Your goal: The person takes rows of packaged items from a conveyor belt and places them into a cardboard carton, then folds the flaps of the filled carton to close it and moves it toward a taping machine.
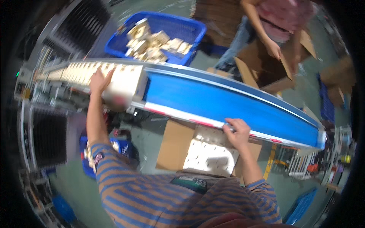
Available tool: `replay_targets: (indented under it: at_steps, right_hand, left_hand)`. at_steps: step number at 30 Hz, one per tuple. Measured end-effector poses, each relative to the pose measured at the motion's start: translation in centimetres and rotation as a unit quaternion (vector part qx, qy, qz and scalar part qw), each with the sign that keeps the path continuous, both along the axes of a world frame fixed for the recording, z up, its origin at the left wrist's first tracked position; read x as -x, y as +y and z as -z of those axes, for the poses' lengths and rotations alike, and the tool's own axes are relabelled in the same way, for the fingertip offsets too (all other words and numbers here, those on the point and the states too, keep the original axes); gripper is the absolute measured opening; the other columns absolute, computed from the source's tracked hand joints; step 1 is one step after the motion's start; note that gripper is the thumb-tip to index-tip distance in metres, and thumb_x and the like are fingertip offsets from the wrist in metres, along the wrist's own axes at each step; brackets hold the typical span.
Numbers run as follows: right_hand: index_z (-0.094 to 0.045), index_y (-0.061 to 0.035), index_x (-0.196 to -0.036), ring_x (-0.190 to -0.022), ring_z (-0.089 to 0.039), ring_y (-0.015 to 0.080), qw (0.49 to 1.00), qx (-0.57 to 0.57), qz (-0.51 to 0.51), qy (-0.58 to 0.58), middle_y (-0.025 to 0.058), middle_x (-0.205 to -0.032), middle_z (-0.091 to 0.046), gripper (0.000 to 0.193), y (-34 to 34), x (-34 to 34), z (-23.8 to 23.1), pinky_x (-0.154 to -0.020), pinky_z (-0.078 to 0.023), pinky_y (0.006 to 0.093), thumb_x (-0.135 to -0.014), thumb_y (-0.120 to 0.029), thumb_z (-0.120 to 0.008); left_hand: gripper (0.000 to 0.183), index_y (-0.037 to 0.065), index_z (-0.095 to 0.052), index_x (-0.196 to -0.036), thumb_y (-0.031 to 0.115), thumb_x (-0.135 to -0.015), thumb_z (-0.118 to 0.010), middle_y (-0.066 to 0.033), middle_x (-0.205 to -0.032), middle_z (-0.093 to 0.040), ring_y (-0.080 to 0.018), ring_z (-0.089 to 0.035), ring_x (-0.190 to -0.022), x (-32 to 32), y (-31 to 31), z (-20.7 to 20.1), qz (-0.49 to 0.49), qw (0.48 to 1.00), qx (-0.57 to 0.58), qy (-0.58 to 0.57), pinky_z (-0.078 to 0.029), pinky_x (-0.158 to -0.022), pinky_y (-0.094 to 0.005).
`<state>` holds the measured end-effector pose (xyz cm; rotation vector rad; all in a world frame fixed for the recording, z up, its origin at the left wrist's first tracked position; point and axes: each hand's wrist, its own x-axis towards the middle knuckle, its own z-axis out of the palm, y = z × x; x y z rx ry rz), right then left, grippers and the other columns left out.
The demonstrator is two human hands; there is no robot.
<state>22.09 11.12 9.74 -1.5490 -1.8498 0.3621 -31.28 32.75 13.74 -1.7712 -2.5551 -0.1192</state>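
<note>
A long row of cream-coloured small cartons [125,78] stands packed together on the left part of the conveyor. My left hand [100,81] lies over the row near its right end, thumb and fingers apart, touching the cartons. On the near side of the blue conveyor belt [213,99], my right hand [238,132] curls its fingers over the red-and-white edge rail [201,122]. Below that rail is an open cardboard box [174,146], holding white cartons [207,154] in rows. A blurred patch hides the near side of the carton row.
Beyond the conveyor sits a blue basket [167,22] of loose cream cartons. At the far right, a person in pink handles an open cardboard box [262,72]. A smaller blue bin [89,167] stands by my left arm. Grey machine units [47,131] line the left.
</note>
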Motion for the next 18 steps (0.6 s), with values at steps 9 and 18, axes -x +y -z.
replay_targets:
  at_steps: [9,18]
  right_hand:
    - [-0.035,-0.0011,-0.136,-0.099,-0.062,0.0339,0.968,0.181,0.011,0.173,0.0232,-0.114,-0.059,0.077,6.1,3.7,-1.0,-0.084,-0.048,0.0391,-0.081,-0.048,-0.061]
    - [-0.035,-0.0013,-0.134,-0.107,-0.058,0.0320,0.960,0.038,0.149,0.234,0.0195,-0.115,-0.059,0.081,2.3,-4.3,-5.9,-0.089,-0.046,0.0370,-0.072,-0.035,-0.074]
  left_hand:
    - [0.098,-0.012,-0.037,-0.131,0.062,-0.073,-0.064,-0.0269,-0.120,-0.055,-0.0324,-0.054,-0.114,-13.4,-0.7,3.0,0.215,0.915,0.194,-0.281,-0.041,-0.098,-0.0343]
    - [0.063,-0.003,-0.038,-0.126,0.016,-0.076,-0.072,-0.0156,-0.114,-0.058,-0.0222,-0.057,-0.104,-30.7,-12.4,0.2,0.278,0.701,-0.013,-0.657,-0.045,-0.090,-0.0323]
